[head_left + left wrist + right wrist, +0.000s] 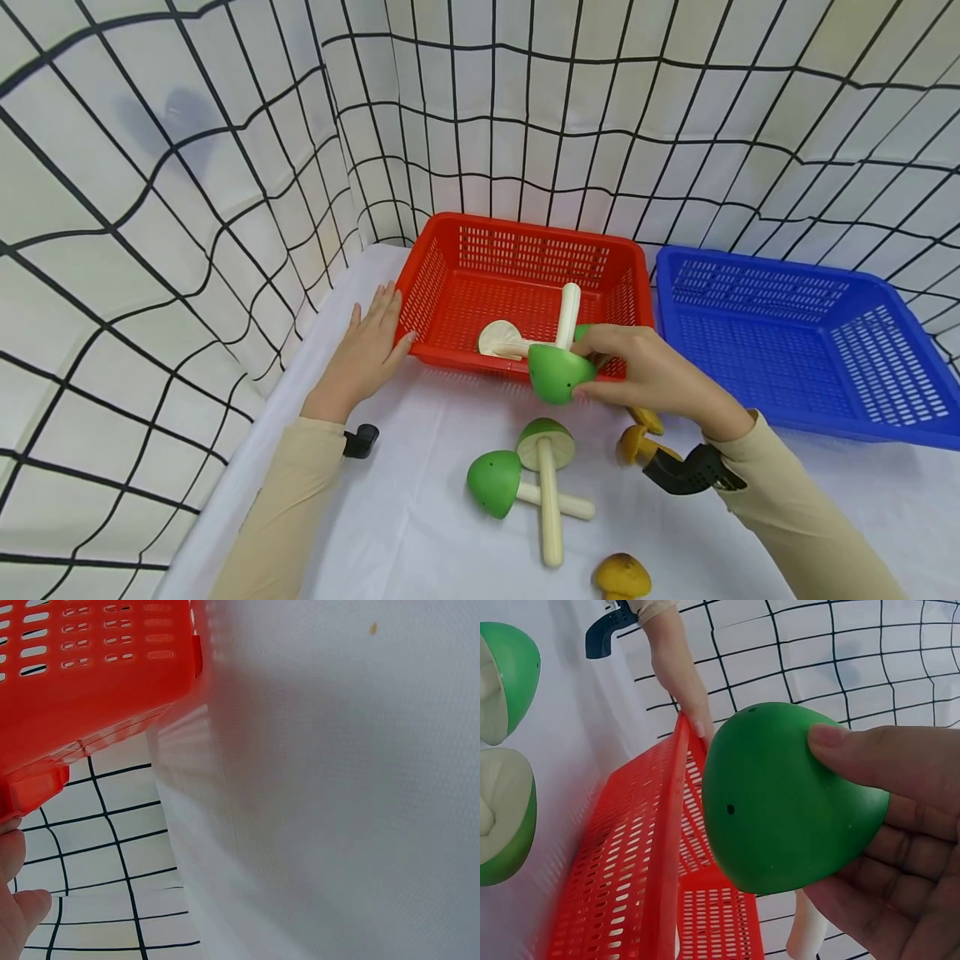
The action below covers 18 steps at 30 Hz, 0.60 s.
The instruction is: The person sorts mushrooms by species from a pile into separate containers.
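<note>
My right hand [645,367] grips a green-capped toy mushroom [558,375] by its cap, its pale stem pointing up, over the front rim of the red basket [427,354]. The right wrist view shows the thumb pressed on the smooth green cap [780,817]. My left hand [363,350] rests along the basket's left rim with fingers extended. Inside the basket lies a mushroom [498,337] with its pale cap underside showing. Two more green mushrooms lie crossed on the white cloth in front, one cap on its side [495,483], the other's long stem [550,517] over it.
A blue basket [757,350] stands right of the red one. Yellow-brown mushrooms lie on the cloth, one [637,444] below my right wrist and another [622,575] at the near edge. Black grid netting [525,125] over white sheeting rises behind and at left.
</note>
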Motion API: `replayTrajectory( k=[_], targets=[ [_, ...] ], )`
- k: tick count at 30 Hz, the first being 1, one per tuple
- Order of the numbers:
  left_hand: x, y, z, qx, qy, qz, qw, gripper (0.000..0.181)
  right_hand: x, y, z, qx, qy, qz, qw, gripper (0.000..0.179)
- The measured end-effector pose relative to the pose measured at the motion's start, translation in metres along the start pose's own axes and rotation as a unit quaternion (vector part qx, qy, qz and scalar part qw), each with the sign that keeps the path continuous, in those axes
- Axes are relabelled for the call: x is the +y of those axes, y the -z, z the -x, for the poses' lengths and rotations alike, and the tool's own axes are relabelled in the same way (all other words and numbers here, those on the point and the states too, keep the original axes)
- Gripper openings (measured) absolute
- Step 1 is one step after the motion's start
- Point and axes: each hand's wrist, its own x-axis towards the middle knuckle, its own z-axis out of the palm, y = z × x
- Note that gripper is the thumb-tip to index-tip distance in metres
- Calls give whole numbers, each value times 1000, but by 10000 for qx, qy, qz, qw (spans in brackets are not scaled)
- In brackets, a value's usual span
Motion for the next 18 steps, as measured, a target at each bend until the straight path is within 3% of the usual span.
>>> replayTrajectory(
  k=[13,18],
  targets=[
    [0,0,-1,5,4,23,10000,67,15,-7,-12,208,-363,276,9987,25],
    [0,0,-1,16,-4,26,10000,67,24,-8,-17,297,-465,107,9984,25]
  ],
)
